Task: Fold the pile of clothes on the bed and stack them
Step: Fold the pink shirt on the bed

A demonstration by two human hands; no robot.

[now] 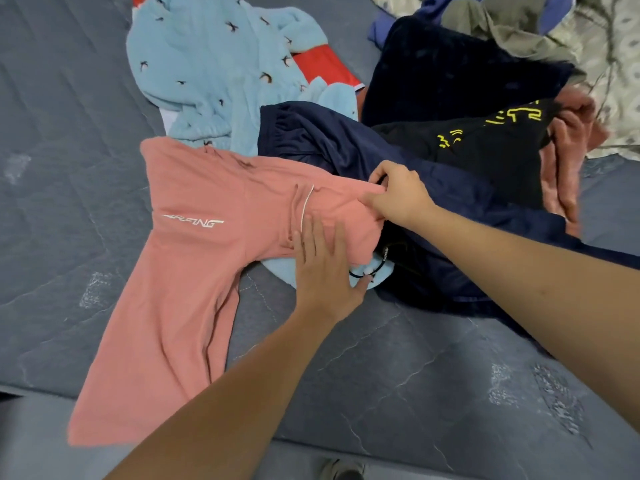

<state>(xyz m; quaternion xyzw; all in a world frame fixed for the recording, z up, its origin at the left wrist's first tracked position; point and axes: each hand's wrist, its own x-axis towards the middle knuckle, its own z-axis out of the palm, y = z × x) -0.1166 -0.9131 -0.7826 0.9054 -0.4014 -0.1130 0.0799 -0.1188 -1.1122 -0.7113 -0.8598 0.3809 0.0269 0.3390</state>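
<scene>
Head view — left hand flat on pink garment, right hand grip pinching it.

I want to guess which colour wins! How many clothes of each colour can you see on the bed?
Pink: 2, the logo top and a crumpled piece
Light blue: 1, the fleece with little birds
Dark navy: 2, a shiny one and a plush one
Black with yellow print: 1
Red: 1
Olive: 1
Purple-blue: 1
Total: 9 that I can tell apart
</scene>
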